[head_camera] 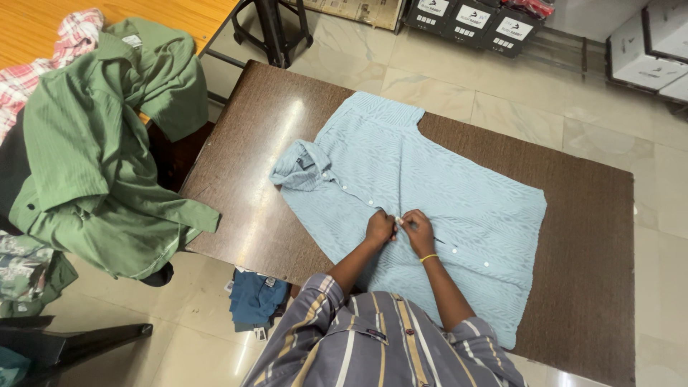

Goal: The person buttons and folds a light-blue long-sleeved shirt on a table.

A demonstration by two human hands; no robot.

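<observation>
Near the tabletop's front edge — both hands pinch a button placket.
Left hand and right hand grip the soft, light pale-blue textured shirt — limp cloth, probably best held at its placket.

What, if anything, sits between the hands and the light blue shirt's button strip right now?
Nothing visible does. The left hand and right hand are already pinching the button strip of the light blue shirt, which lies flat on the brown table. The green shirt lies well off to the side.
</observation>
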